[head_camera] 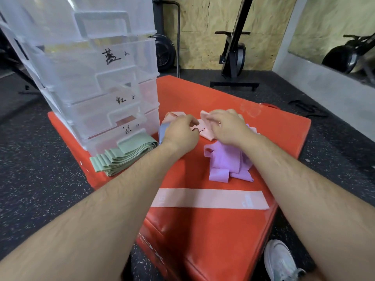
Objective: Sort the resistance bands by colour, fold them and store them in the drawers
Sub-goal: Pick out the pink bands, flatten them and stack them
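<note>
Both hands work in a tangle of pink bands [205,129] on the red padded box [203,230]. My left hand [180,134] pinches a pink band, with a blue band [163,131] lying under its wrist side. My right hand [227,126] grips another pink band end. A loose heap of purple bands [227,163] lies just in front of my right hand. One pink band [211,199] lies flat and stretched out near me. A neat stack of green bands [121,155] rests by the clear drawer unit [97,78], whose drawers carry handwritten labels.
The drawer unit stands on the box's far left corner. Dark rubber gym floor surrounds the box. A black exercise machine [233,57] stands behind, a black strap [308,110] lies on the floor at right, and my shoe [282,260] shows at bottom right.
</note>
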A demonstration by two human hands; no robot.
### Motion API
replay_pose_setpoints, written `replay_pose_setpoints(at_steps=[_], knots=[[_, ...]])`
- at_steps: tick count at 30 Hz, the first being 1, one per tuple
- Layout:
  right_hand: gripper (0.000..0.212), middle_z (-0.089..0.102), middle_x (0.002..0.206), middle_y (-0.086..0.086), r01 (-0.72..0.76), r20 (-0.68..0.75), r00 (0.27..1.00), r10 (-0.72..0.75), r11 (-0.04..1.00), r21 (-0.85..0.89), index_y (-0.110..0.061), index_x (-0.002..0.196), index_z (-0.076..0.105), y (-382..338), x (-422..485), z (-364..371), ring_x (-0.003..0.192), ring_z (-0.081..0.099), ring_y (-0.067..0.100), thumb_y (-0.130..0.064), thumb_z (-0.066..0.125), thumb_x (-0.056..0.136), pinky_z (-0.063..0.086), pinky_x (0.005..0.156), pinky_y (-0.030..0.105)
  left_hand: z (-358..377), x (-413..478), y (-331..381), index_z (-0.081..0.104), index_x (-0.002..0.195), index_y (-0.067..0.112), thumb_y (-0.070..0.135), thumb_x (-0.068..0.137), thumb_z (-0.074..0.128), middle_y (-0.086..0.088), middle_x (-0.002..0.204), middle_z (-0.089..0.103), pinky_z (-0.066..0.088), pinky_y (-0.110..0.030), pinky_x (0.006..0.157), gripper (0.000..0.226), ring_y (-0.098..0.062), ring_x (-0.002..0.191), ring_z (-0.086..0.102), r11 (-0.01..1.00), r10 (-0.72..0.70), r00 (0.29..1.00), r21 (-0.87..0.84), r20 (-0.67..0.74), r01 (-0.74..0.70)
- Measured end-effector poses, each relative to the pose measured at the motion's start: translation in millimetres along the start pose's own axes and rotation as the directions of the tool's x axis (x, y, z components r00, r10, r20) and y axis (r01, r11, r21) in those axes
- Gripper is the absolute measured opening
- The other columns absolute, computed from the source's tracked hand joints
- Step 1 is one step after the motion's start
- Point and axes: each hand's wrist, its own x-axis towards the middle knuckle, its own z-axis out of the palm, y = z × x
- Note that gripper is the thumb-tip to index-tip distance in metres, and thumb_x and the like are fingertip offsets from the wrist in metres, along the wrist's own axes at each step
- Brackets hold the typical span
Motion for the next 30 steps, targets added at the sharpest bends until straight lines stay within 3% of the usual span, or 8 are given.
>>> replay_pose_setpoints(at_steps=[3,7,13,17,21,25,28,30], knots=[[0.040,0.059,0.140,0.001,0.136,-0.164,0.982,-0.093,0.951,0.276,-0.011,0.129,0.067,-6.4,-7.3,-29.7,0.130,0.051,0.019,-0.006,0.044,0.097,0.033,0.112,0.027,-13.0,-4.4,7.0,0.062,0.118,0.027,0.023,0.087,0.065,0.004,0.118,0.057,0.047,-0.034,0.096,0.032,-0.016,0.103,0.058,0.994,0.064,0.996,-0.089,-0.054,-0.069],[0.038,0.060,0.136,0.000,0.232,-0.337,0.937,-0.096,0.891,0.391,-0.010,0.124,0.070,-24.1,-26.5,-71.0,0.121,0.050,0.002,0.002,0.049,0.096,0.033,0.099,0.003,-35.1,-15.4,24.7,0.053,0.128,0.033,0.026,0.085,0.072,0.007,0.124,0.051,0.049,-0.033,0.095,0.047,-0.009,0.106,0.056,0.954,0.136,0.978,-0.245,-0.158,-0.172],[0.034,0.062,0.128,-0.011,0.353,-0.478,0.869,-0.124,0.832,0.427,-0.016,0.119,0.073,-52.3,-64.5,-130.7,0.116,0.054,-0.011,0.000,0.055,0.095,0.039,0.097,0.007,-70.8,-43.9,56.1,0.050,0.131,0.032,0.029,0.089,0.073,0.007,0.119,0.062,0.049,-0.019,0.086,0.048,-0.005,0.108,0.058,0.844,0.143,0.976,-0.496,-0.162,-0.206],[0.023,0.067,0.122,-0.012,0.319,-0.431,0.900,-0.068,0.777,0.543,-0.018,0.113,0.075,-61.2,-85.5,-149.1,0.107,0.062,-0.001,-0.009,0.062,0.096,0.045,0.091,0.010,-85.2,-65.1,73.1,0.063,0.099,0.021,0.024,0.090,0.072,0.016,0.085,0.066,0.044,-0.017,0.071,0.012,-0.004,0.080,0.061,0.792,0.183,0.972,-0.563,-0.149,-0.235],[0.023,0.068,0.109,-0.015,0.245,-0.332,0.943,-0.041,0.757,0.605,-0.021,0.114,0.075,-55.7,-100.7,-139.7,0.079,0.059,-0.005,-0.012,0.066,0.095,0.045,0.071,0.009,-86.3,-78.2,75.1,0.064,0.084,0.008,0.024,0.088,0.075,0.006,0.071,0.056,0.040,-0.025,0.061,0.020,-0.009,0.066,0.049,0.776,0.119,0.987,-0.611,-0.104,-0.158],[0.021,0.069,0.118,-0.006,0.153,-0.236,0.971,-0.025,0.826,0.542,-0.024,0.112,0.074,-45.4,-112.4,-125.2,0.092,0.063,0.013,-0.015,0.067,0.094,0.052,0.083,0.026,-87.2,-88.8,74.9,0.067,0.083,0.009,0.021,0.085,0.076,-0.001,0.073,0.060,0.043,-0.033,0.066,0.015,-0.015,0.069,0.053,0.752,0.091,0.995,-0.652,-0.049,-0.101],[0.023,0.060,0.123,-0.011,0.118,-0.193,0.981,-0.015,0.838,0.533,-0.032,0.103,0.072,-45.0,-118.2,-116.2,0.089,0.060,-0.003,-0.013,0.065,0.094,0.044,0.081,0.009,-87.3,-93.6,75.9,0.073,0.086,0.020,0.024,0.087,0.073,-0.004,0.081,0.066,0.044,-0.040,0.066,0.005,-0.018,0.073,0.058,0.739,0.103,0.995,-0.670,0.007,-0.072],[0.023,0.055,0.112,-0.013,0.087,-0.229,0.973,0.033,0.866,0.493,-0.034,0.094,0.069,-46.7,-118.3,-113.5,0.090,0.055,-0.005,-0.012,0.062,0.092,0.037,0.078,0.001,-87.1,-96.1,78.2,0.074,0.094,0.020,0.020,0.091,0.069,-0.001,0.086,0.071,0.047,-0.032,0.064,0.005,-0.014,0.075,0.062,0.711,0.092,0.996,-0.701,0.018,-0.053]])
